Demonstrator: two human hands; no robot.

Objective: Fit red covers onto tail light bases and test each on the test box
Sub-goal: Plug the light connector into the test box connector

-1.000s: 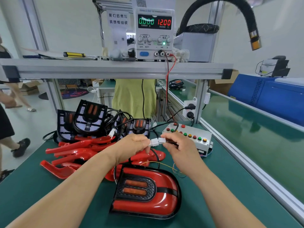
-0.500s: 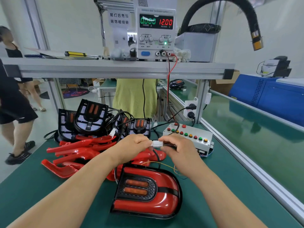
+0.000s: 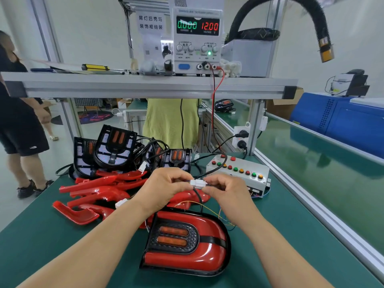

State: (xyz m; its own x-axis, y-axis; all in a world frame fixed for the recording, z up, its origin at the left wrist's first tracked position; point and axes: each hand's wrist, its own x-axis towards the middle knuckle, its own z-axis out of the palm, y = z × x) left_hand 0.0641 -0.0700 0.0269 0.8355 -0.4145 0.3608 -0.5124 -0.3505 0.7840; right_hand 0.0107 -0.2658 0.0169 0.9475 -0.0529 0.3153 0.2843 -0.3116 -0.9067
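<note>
Above the green counter (image 3: 52,246), left hand (image 3: 164,190) and right hand (image 3: 226,194) pinching the white connector (image 3: 198,183) from opposite sides, forearms reaching forward, red-covered tail light (image 3: 187,242) flat below, test box (image 3: 239,171) just behind.

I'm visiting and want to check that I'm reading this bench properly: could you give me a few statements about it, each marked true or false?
1. The left hand and the right hand both pinch the white connector. True.
2. The power supply reads 12.00 volts. True.
3. The covered tail light is held up in the left hand. False: it lies on the green table, nearer than both hands.
4. The loose red covers are piled to the right of the test box. False: they lie to its left.
</note>
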